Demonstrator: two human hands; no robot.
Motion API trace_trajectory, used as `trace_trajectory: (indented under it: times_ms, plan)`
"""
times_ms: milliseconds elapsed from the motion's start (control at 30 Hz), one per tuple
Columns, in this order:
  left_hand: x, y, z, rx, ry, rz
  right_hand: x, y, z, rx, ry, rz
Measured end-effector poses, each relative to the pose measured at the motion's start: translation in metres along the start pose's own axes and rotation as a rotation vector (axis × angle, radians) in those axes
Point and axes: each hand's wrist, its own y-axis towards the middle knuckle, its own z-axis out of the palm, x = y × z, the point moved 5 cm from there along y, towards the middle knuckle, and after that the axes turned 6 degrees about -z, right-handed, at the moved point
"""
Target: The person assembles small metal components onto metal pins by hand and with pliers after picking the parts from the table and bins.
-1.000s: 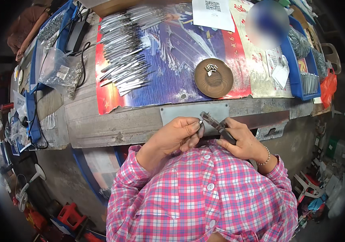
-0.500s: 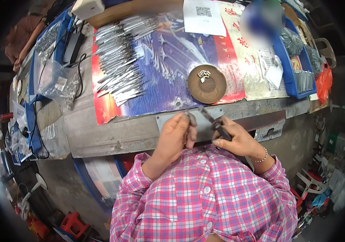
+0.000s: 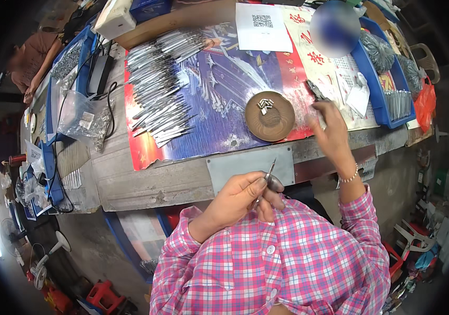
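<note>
Low in front of my shirt, my left hand point(image 3: 253, 194) pinches a slim pointed metal rod point(image 3: 271, 169), its tip sticking up past the thumb. Part of the rod is hidden by the fingers, whose tips look darkened. My right hand point(image 3: 331, 128) reaches over the table's right part, thumb spread from the fingers. Just beyond its fingertips lies a dark pliers-like tool point(image 3: 316, 90) on the poster; the fingers touch or overlap its near end. Between the hands, farther in, stands a round brown dish point(image 3: 269, 130) with several small metal cylinders point(image 3: 265, 105) in it.
Many slim metal rods point(image 3: 159, 89) lie in rows on the poster point(image 3: 208, 134) at left. A blue bin point(image 3: 392, 100) with rods and bags stands right; a plastic bag of parts point(image 3: 85, 118) lies left. A grey metal plate point(image 3: 250, 167) lines the front edge. Another person point(image 3: 38, 58) sits far left.
My right hand has carried the dark tool from beside my left hand to the far right and loosened on it. The rod in my left hand now shows, tip up.
</note>
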Motion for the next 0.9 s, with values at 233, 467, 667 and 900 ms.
trace_trajectory:
  times_ms: [233, 467, 667, 900]
  plan:
    - [0.009, 0.008, -0.004, 0.092, -0.2, -0.074, 0.077, -0.038, 0.038, 0.579, 1.577, 0.26]
    - [0.012, 0.007, -0.008, 0.077, -0.146, -0.067, 0.09, -0.041, 0.037, 0.449, 1.577, 0.217]
    - [-0.003, 0.007, -0.012, -0.319, 0.749, 0.209, 0.085, -0.034, 0.041, 0.346, 1.246, 0.133]
    - [0.005, 0.004, -0.013, 0.002, 0.138, -0.054, 0.079, -0.027, 0.04, 0.411, 1.457, 0.25]
